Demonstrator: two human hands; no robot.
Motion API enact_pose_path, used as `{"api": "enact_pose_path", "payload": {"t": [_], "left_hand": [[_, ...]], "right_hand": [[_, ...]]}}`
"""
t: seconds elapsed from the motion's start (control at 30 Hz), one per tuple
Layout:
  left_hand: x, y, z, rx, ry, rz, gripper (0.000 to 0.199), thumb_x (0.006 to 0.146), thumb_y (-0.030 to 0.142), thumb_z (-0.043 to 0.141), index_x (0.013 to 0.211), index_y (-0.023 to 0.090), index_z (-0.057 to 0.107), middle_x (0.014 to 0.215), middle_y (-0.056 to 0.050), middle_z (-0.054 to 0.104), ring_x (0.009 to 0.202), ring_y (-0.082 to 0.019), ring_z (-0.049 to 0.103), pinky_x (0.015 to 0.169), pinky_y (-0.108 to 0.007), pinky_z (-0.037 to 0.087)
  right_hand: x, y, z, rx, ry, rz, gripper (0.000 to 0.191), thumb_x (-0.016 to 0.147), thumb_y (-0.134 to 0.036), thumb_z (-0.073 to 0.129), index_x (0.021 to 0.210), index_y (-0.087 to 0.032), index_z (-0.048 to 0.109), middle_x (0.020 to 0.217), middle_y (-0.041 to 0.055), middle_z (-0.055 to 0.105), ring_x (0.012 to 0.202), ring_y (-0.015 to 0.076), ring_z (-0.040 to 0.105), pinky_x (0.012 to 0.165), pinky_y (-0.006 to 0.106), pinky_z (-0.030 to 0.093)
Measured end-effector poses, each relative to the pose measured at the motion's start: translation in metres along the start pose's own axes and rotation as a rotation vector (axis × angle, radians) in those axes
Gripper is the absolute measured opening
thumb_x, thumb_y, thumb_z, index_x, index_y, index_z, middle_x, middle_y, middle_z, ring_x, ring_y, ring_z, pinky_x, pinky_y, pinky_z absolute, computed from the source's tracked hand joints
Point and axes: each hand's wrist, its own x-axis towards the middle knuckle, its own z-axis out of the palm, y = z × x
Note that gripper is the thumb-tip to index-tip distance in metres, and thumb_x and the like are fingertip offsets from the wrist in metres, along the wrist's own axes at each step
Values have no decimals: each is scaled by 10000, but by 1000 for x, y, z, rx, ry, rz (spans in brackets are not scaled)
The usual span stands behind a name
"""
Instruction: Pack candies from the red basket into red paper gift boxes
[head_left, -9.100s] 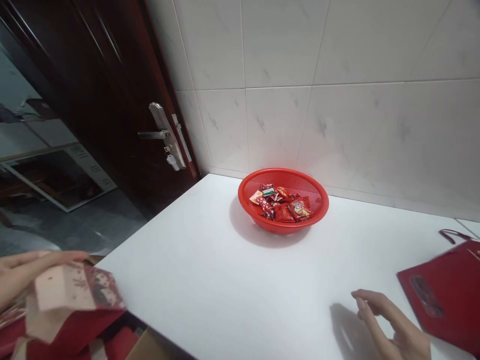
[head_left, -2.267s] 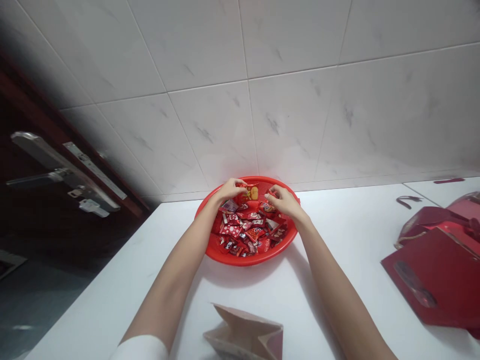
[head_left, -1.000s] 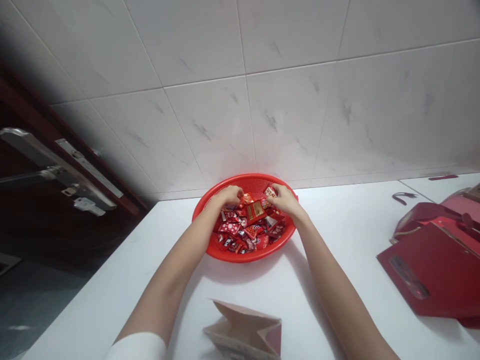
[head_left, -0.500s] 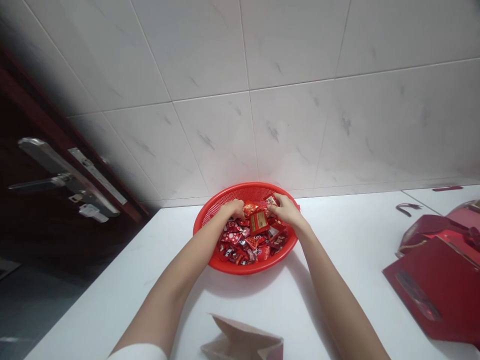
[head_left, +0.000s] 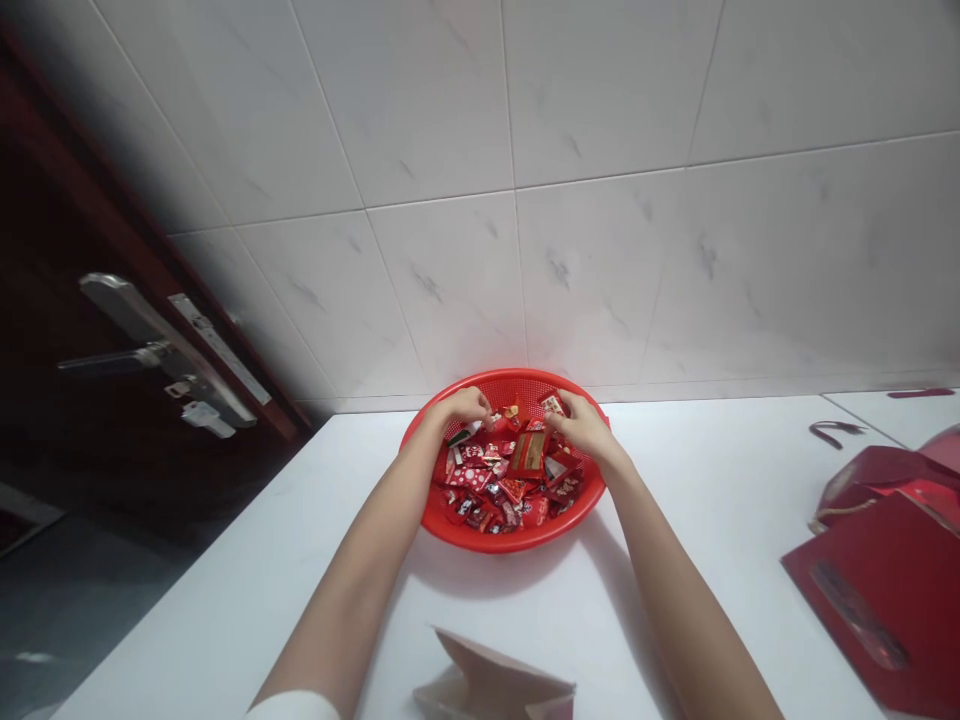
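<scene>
head view: your two hands are inside the red basket (head_left: 501, 544), your left hand (head_left: 468, 405) toward its far left, your right hand (head_left: 586, 428) at its far right. your right fingers look pinched on a small patterned packet (head_left: 553, 404); the left fingers are curled above the heap of wrapped packets (head_left: 514, 489), and whether they grip anything, you can't tell from here. between them a gold-fronted packet (head_left: 528, 456) lies on the heap, just left of the right fingers and toward you, so that hand is nearer; its long axis seems to point away from you, tilting slightly right. on the tabletop (head_left: 285, 535), your side of the basket, a paper bag (head_left: 495, 682) gapes between your forearms (head_left: 364, 560).
</scene>
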Motion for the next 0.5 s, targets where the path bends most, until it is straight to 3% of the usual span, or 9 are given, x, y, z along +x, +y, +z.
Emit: {"api": "enact_pose_path", "payload": {"t": [0.1, 0.27, 0.4, 0.5], "left_hand": [[-2, 4, -8, 12, -71, 1, 94, 554, 273, 668, 495, 200, 658, 540, 14, 637, 584, -168, 582, 571, -247, 429], [-1, 8, -7, 59, -41, -6, 197, 661, 282, 531, 510, 202, 629, 570, -24, 655, 601, -190, 610, 577, -273, 442], [-6, 20, -5, 171, 19, -27, 70, 628, 236, 606, 588, 205, 655, 623, -44, 688, 692, -228, 652, 624, -288, 445], [-15, 42, 3, 225, 48, 16, 157, 662, 297, 671, 787, 210, 712, 798, -70, 751, 838, -258, 684, 684, -287, 459]], "right_hand": [[0, -1, 1, -5, 8, 9, 155, 779, -272, 539, 901, -218, 617, 837, 16, 677, 815, 205, 623, 712, 293, 481], [-1, -3, 1, 1, 11, 55, 106, 762, -271, 527, 853, -236, 570, 772, 7, 642, 783, 213, 626, 677, 296, 479], [-1, -5, 1, 30, 37, 76, 106, 755, -276, 520, 853, -241, 544, 767, 1, 632, 749, 205, 628, 658, 295, 481], [3, -4, 1, 62, 103, 95, 115, 748, -284, 516, 853, -240, 528, 749, -12, 616, 687, 192, 619, 640, 297, 484]]}}
